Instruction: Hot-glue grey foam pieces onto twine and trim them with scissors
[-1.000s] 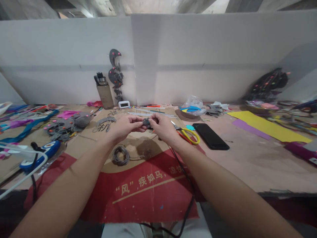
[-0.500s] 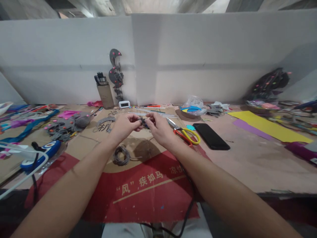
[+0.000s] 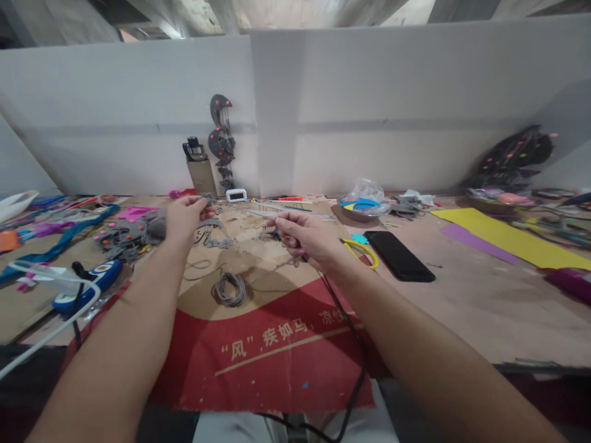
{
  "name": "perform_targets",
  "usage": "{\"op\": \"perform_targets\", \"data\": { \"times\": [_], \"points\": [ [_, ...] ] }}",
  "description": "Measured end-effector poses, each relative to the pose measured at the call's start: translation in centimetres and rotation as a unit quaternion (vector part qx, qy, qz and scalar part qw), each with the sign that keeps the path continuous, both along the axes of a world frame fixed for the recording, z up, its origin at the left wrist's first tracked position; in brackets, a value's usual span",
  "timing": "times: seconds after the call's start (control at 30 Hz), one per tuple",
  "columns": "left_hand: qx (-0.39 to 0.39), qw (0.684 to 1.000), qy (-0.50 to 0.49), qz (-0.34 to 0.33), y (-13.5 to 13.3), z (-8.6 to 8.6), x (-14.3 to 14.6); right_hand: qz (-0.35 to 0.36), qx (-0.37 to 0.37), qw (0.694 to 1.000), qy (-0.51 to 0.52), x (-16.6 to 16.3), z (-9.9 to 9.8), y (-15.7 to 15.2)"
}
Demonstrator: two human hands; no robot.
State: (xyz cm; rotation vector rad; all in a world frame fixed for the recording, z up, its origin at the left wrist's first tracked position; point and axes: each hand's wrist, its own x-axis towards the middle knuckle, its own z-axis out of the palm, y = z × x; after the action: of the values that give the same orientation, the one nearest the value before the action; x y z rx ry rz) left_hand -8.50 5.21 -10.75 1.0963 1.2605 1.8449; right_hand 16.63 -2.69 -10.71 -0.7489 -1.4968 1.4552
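My left hand [image 3: 183, 216] is raised over the left of the cardboard sheet [image 3: 258, 289], its fingers pinched on the end of a thin grey cord [image 3: 233, 216]. The cord runs rightward to my right hand [image 3: 308, 237], which is closed on its other end and a small dark piece I cannot make out. A coil of grey cord [image 3: 229, 288] lies on the cardboard below and between both hands. A grey felt cutout [image 3: 213, 232] lies under the stretched cord.
Yellow-handled scissors [image 3: 362, 252] and a black phone [image 3: 399, 256] lie right of my right hand. A water bottle [image 3: 199, 170], a small white clock [image 3: 236, 195] and rulers stand near the back wall. Felt scraps [image 3: 124, 234] and a blue tool [image 3: 90, 286] crowd the left; yellow paper [image 3: 503, 237] at right.
My hands, which were pinched together on a small dark piece at the middle, have drawn apart; the left hand moved left and up, pulling the cord out taut.
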Motion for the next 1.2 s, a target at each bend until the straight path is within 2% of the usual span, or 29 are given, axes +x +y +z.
{"op": "perform_targets", "data": {
  "times": [0.13, 0.2, 0.27, 0.3, 0.33, 0.37, 0.43, 0.47, 0.53, 0.6, 0.73, 0.8, 0.87, 0.93, 1.03, 1.2],
  "points": [
    [-0.004, 0.997, -0.065, 0.035, 0.1, 0.3, -1.0, 0.058, 0.003, 0.998, -0.03, 1.0, 1.2, -1.0],
    [0.002, 0.997, -0.069, 0.036, 0.0, 0.4, -1.0, 0.124, 0.04, 0.988, -0.086, 1.4, 1.5, -1.3],
    [0.014, 0.998, -0.051, 0.015, -0.1, 0.5, -0.6, 0.206, 0.102, 0.958, -0.173, 1.8, 1.6, -1.2],
    [0.022, 0.999, -0.038, 0.002, -0.2, 0.5, -0.4, 0.225, 0.13, 0.94, -0.221, 2.1, 1.6, -1.0],
    [0.031, 0.999, -0.024, -0.012, -0.3, 0.4, -0.1, 0.216, 0.148, 0.928, -0.266, 2.3, 1.4, -0.7],
    [0.04, 0.999, -0.01, -0.023, -0.4, 0.4, 0.3, 0.176, 0.158, 0.922, -0.307, 2.6, 1.2, -0.2],
    [0.053, 0.998, 0.013, -0.039, -0.7, 0.4, 1.0, 0.019, 0.153, 0.914, -0.376, 3.2, 0.4, 1.0],
    [0.058, 0.997, 0.022, -0.043, -0.8, 0.3, 1.4, -0.07, 0.163, 0.895, -0.409, 3.4, -0.1, 1.7],
    [0.068, 0.996, 0.041, -0.051, -1.1, 0.2, 2.1, -0.211, 0.217, 0.822, -0.483, 3.9, -1.3, 2.9],
    [0.079, 0.993, 0.064, -0.06, -1.4, 0.1, 2.6, -0.227, 0.207, 0.805, -0.508, 4.1, -2.4, 3.8],
    [0.095, 0.991, 0.084, -0.053, -1.5, 0.1, 2.9, -0.192, 0.153, 0.79, -0.561, 3.8, -3.8, 4.2],
    [0.11, 0.992, 0.055, -0.039, -1.4, 0.4, 2.6, -0.241, 0.178, 0.778, -0.552, 3.5, -4.0, 4.2],
    [0.128, 0.991, 0.011, -0.028, -1.4, 0.8, 2.3, -0.288, 0.23, 0.785, -0.498, 3.0, -3.9, 4.2],
    [0.138, 0.99, -0.017, -0.027, -1.7, 1.4, 2.2, -0.285, 0.271, 0.823, -0.411, 2.1, -3.9, 4.1],
    [0.133, 0.989, -0.014, -0.059, -2.9, 2.2, 3.2, -0.202, 0.29, 0.888, -0.294, 0.4, -4.1, 3.3],
    [0.12, 0.984, 0.041, -0.123, -5.1, 2.5, 5.7, -0.028, 0.288, 0.939, -0.186, -2.0, -3.4, 0.7]
  ]
}}
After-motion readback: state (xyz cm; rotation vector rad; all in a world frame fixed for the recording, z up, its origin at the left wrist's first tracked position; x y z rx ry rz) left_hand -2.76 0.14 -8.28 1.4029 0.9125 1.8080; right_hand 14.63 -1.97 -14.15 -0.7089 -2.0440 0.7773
